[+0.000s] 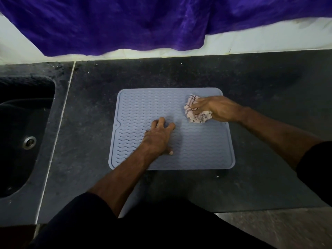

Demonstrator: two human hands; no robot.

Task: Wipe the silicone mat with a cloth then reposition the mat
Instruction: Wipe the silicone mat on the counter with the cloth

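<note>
Head view: your silicone mat (197,146) lies flat on the dark bench (260,83), blue-grey, wavy ribs up, near edge close to you. Your right hand (218,109) grips the cloth (195,112), a crumpled pale checked rag; fingers curl round it and press it down at the mat's far right corner. Your left hand (159,137) rests mid-mat, fingers spread and lightly bent, tips on the ribs, holding nothing, likely pinning the mat so it won't slide. Sink (23,123) sits at the left, well apart from the mat. Purple fabric (125,24) hangs along the back wall.

Step in hand: wiping, probably early to mid, since the cloth is at one corner. Next move calls for sweeping the cloth across the ribs toward the left side and shifting your left hand out of its path. Repositioning not yet begun.
</note>
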